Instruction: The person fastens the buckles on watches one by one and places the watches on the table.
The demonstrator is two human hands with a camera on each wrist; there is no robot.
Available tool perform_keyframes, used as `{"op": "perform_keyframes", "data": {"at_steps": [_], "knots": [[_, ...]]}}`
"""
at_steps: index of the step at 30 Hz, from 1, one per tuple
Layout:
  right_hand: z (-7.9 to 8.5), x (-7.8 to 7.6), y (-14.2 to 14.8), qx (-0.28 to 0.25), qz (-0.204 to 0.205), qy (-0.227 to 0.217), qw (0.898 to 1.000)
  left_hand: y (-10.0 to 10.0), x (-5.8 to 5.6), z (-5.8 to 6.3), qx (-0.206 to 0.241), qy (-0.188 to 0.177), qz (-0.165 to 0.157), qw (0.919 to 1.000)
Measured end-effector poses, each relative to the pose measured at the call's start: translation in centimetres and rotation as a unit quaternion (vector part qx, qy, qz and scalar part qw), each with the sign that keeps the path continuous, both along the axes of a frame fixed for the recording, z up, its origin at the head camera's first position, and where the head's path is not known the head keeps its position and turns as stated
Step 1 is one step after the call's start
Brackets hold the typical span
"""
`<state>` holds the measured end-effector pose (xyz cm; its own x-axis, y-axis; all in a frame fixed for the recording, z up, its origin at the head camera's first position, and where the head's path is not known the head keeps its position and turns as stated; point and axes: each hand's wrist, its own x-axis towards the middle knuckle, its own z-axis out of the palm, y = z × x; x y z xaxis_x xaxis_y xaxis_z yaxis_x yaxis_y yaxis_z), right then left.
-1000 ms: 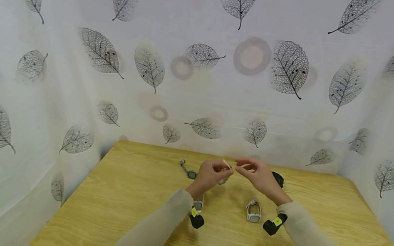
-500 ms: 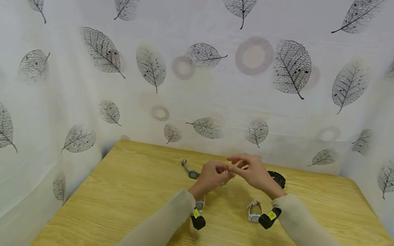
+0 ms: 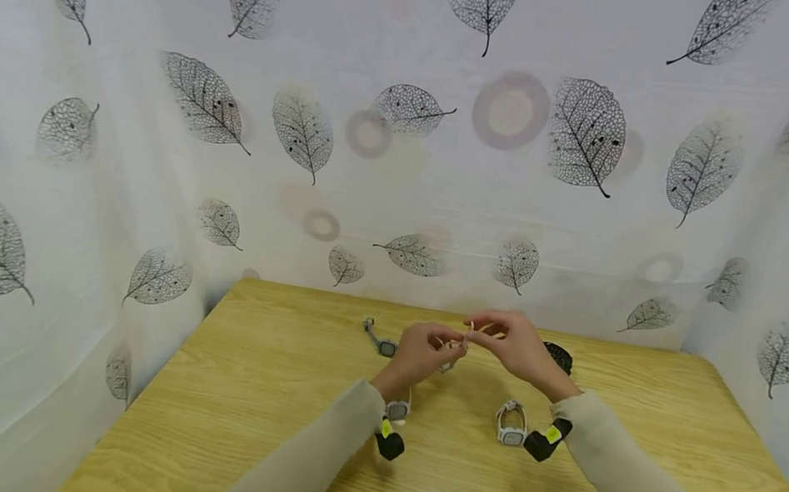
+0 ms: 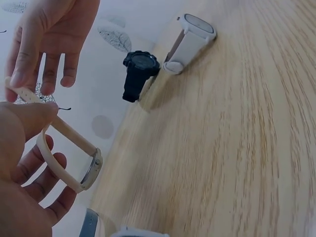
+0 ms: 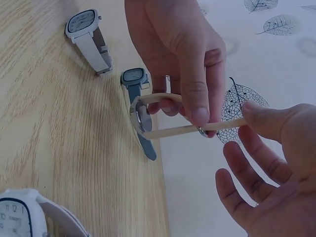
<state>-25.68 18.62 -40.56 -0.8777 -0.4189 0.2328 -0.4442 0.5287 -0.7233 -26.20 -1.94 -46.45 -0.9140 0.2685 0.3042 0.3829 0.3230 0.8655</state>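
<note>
A cream-strapped wristwatch [image 4: 73,132] hangs between the two hands above the table, its strap bent into a loop with the case lowest. My left hand [image 3: 420,359] pinches the strap near its metal buckle [image 5: 202,131] between thumb and fingers. My right hand [image 3: 519,352] holds the strap's free tip [image 5: 237,123] between thumb and index finger, its other fingers spread below. In the right wrist view the strap runs straight from the buckle to the right thumb. The case's back [image 5: 142,116] shows there as shiny metal.
On the wooden table [image 3: 252,394] lie a blue-grey watch [image 3: 386,347], a white watch [image 3: 398,409] under the left wrist, another white watch [image 3: 510,436] by the right wrist, and a black watch [image 3: 558,356] behind the right hand. A leaf-print curtain [image 3: 404,180] encloses the back and sides.
My right hand came left to the strap from a small gap, and its thumb and finger now pinch the tip, drawn slightly back right. The left hand stays almost in place, pinching the strap.
</note>
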Motion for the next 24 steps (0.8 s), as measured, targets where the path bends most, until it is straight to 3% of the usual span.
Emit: {"op": "perform_keyframes", "data": {"at_steps": [10, 24], "knots": [[-0.6, 0.2, 1.1, -0.051, 0.006, -0.007, 0.999, -0.5, 0.0, -0.7, 0.003, 0.030, -0.015, 0.9994], [-1.0, 0.0, 1.7, -0.081, -0.016, -0.044, 0.996, -0.6, 0.7, -0.4, -0.013, 0.098, -0.034, 0.9946]]}}
